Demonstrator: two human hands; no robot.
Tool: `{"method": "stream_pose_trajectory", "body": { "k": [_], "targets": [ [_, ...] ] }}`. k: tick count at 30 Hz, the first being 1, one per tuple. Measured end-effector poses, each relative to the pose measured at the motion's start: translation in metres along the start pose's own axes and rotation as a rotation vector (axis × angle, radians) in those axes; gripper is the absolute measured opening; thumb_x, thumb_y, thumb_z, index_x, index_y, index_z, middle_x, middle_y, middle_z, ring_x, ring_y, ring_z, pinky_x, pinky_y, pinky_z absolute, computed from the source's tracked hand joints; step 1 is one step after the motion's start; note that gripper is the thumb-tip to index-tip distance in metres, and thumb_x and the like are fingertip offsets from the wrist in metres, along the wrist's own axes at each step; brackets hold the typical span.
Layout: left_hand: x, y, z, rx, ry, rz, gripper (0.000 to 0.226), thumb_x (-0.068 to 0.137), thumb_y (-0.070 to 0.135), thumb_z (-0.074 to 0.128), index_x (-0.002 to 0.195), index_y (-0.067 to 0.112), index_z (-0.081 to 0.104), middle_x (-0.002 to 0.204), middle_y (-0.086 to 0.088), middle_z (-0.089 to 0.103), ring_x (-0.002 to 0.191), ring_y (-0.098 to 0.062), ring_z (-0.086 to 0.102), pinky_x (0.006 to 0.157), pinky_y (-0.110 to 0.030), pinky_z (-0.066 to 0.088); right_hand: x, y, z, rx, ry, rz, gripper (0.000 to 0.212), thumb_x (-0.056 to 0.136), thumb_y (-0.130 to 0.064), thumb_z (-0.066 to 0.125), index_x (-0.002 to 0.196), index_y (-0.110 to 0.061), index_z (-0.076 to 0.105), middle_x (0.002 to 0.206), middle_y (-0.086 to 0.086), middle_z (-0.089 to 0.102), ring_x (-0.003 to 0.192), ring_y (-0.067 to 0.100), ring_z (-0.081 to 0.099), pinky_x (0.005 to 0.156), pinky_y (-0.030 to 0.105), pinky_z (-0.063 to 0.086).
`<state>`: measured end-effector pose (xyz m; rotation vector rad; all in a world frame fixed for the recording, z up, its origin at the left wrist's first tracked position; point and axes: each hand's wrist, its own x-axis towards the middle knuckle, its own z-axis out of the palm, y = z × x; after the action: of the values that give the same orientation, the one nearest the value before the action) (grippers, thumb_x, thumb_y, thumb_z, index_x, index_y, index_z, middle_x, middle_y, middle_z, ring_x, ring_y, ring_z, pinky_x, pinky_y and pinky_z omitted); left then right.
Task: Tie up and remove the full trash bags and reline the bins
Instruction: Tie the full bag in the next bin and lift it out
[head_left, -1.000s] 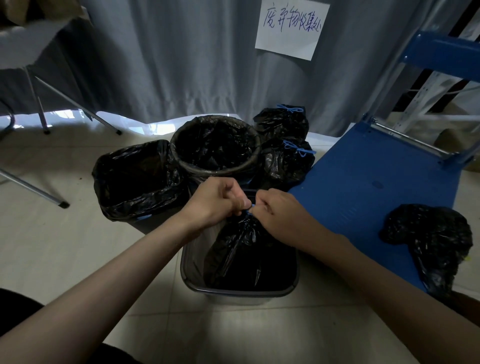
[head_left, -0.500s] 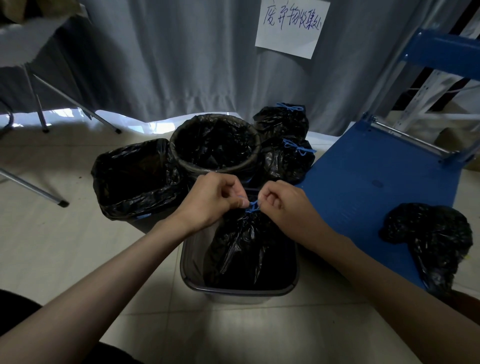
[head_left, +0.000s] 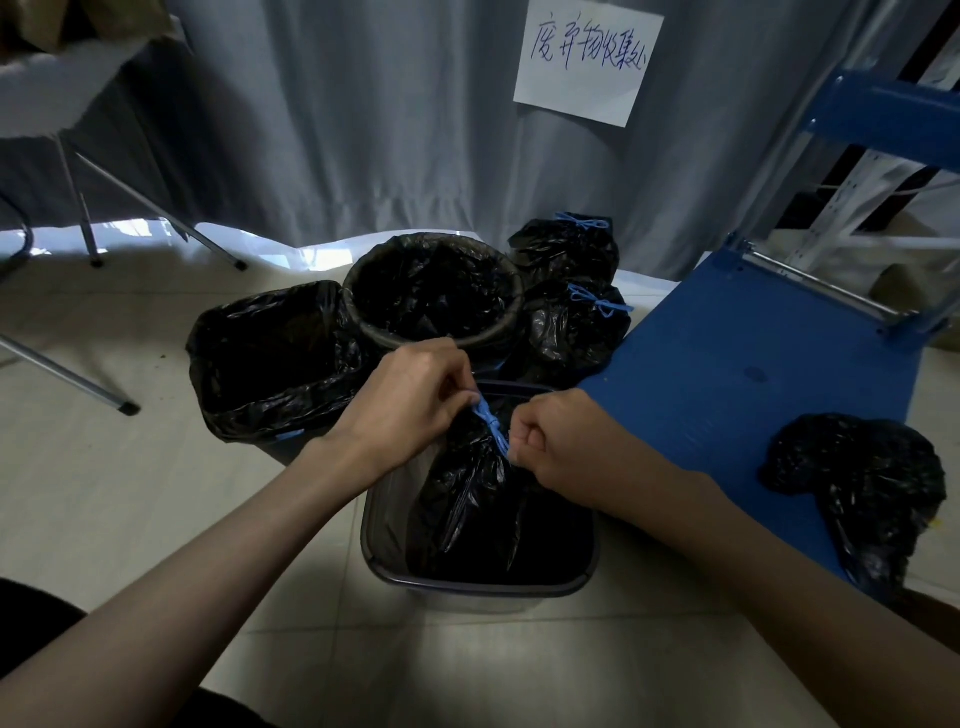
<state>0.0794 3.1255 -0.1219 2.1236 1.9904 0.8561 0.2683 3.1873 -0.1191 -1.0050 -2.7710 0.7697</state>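
A black trash bag (head_left: 467, 499) stands gathered at its neck inside a grey rectangular bin (head_left: 480, 584) in front of me. A blue drawstring (head_left: 491, 423) runs taut across the neck. My left hand (head_left: 410, 400) pinches its upper end and my right hand (head_left: 558, 441) pinches its lower end. Behind are a round bin (head_left: 434, 296) and a square bin (head_left: 270, 353), both lined with black bags. Two tied black bags (head_left: 574, 249) (head_left: 576, 327) with blue strings sit at the back right.
A blue flat cart (head_left: 737, 384) lies at the right with a crumpled black bag (head_left: 862, 483) on its near corner. A grey curtain (head_left: 363, 114) with a handwritten paper sign (head_left: 587, 57) hangs behind. Metal table legs (head_left: 67, 374) cross the floor at the left.
My hands have moved apart: the left one up and away, the right one down towards me. The blue drawstring between them is now stretched longer over the bag's neck.
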Motion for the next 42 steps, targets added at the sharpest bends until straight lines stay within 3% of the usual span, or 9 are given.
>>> {"method": "stream_pose_trajectory", "body": {
  "k": [6, 13, 17, 21, 25, 27, 29, 39, 42],
  "targets": [
    [-0.001, 0.002, 0.008, -0.015, 0.038, 0.004, 0.014, 0.083, 0.018, 0.075, 0.078, 0.019, 0.062, 0.082, 0.01, 0.055, 0.073, -0.012, 0.057, 0.068, -0.032, 0.048, -0.002, -0.004, 0.006, 0.093, -0.062, 0.06, 0.018, 0.082, -0.009, 0.066, 0.066, -0.015, 0.066, 0.053, -0.014, 0.055, 0.056, -0.004, 0.055, 0.053, 0.014, 0.04],
    [0.001, -0.002, 0.017, -0.154, 0.071, -0.089, 0.014, 0.081, 0.015, 0.076, 0.075, 0.02, 0.064, 0.079, 0.011, 0.06, 0.074, -0.004, 0.058, 0.07, -0.026, 0.047, -0.006, -0.01, 0.006, 0.261, -0.063, 0.007, 0.018, 0.085, -0.015, 0.069, 0.067, -0.013, 0.071, 0.061, 0.001, 0.067, 0.053, 0.004, 0.057, 0.053, 0.013, 0.041],
    [0.006, -0.01, 0.005, -0.214, 0.041, -0.226, 0.019, 0.08, 0.023, 0.079, 0.087, 0.02, 0.061, 0.073, 0.008, 0.065, 0.066, 0.0, 0.058, 0.063, -0.02, 0.044, -0.006, 0.0, -0.004, 0.417, 0.071, 0.157, 0.04, 0.097, -0.032, 0.059, 0.07, -0.004, 0.073, 0.062, 0.011, 0.069, 0.047, 0.012, 0.062, 0.047, 0.023, 0.053],
    [0.006, -0.019, -0.014, -0.134, -0.27, -0.302, 0.026, 0.077, 0.005, 0.076, 0.086, 0.025, 0.061, 0.074, 0.005, 0.069, 0.058, 0.006, 0.058, 0.063, -0.022, 0.045, 0.0, 0.022, -0.002, 0.245, 0.154, 0.198, 0.007, 0.095, -0.013, 0.059, 0.096, -0.013, 0.065, 0.08, 0.004, 0.066, 0.06, 0.015, 0.066, 0.054, 0.034, 0.06],
    [-0.008, -0.01, 0.0, 0.05, -0.676, -0.405, 0.035, 0.067, 0.032, 0.088, 0.093, 0.026, 0.066, 0.083, 0.008, 0.067, 0.072, -0.007, 0.062, 0.065, -0.019, 0.045, 0.003, 0.028, 0.018, -0.019, -0.043, 0.188, 0.04, 0.09, -0.011, 0.061, 0.126, -0.027, 0.057, 0.112, 0.001, 0.046, 0.096, 0.021, 0.053, 0.083, 0.042, 0.054],
    [-0.016, -0.005, 0.016, 0.115, -0.64, -0.363, 0.03, 0.076, 0.036, 0.08, 0.1, 0.023, 0.068, 0.097, 0.001, 0.069, 0.093, -0.019, 0.065, 0.076, -0.025, 0.048, 0.004, 0.024, 0.024, -0.044, -0.039, 0.155, 0.009, 0.09, -0.013, 0.06, 0.097, -0.019, 0.062, 0.1, 0.003, 0.05, 0.094, 0.023, 0.053, 0.08, 0.041, 0.049],
    [-0.023, 0.0, 0.027, 0.099, -0.573, -0.31, 0.022, 0.088, 0.025, 0.064, 0.11, 0.02, 0.067, 0.112, -0.006, 0.069, 0.11, -0.027, 0.062, 0.087, -0.033, 0.049, 0.005, 0.021, 0.025, 0.003, -0.025, 0.138, 0.015, 0.089, -0.008, 0.057, 0.075, -0.01, 0.052, 0.08, 0.006, 0.055, 0.08, 0.025, 0.058, 0.072, 0.038, 0.047],
    [-0.01, 0.018, -0.01, -0.14, -0.198, -0.286, 0.026, 0.099, 0.016, 0.047, 0.121, 0.019, 0.06, 0.111, -0.004, 0.07, 0.106, -0.026, 0.063, 0.081, -0.027, 0.045, -0.001, -0.008, -0.015, 0.365, 0.219, 0.119, 0.021, 0.098, -0.011, 0.042, 0.083, -0.024, 0.049, 0.072, 0.017, 0.054, 0.068, 0.038, 0.059, 0.065, 0.054, 0.053],
    [-0.002, 0.031, -0.032, -0.148, -0.076, -0.247, 0.015, 0.099, 0.02, 0.047, 0.11, 0.02, 0.057, 0.105, -0.006, 0.069, 0.104, -0.031, 0.063, 0.088, -0.044, 0.05, -0.003, -0.023, -0.033, 0.464, 0.333, 0.099, 0.02, 0.099, -0.017, 0.044, 0.086, -0.028, 0.054, 0.069, 0.002, 0.056, 0.061, 0.028, 0.057, 0.066, 0.052, 0.055]
  ]
}}
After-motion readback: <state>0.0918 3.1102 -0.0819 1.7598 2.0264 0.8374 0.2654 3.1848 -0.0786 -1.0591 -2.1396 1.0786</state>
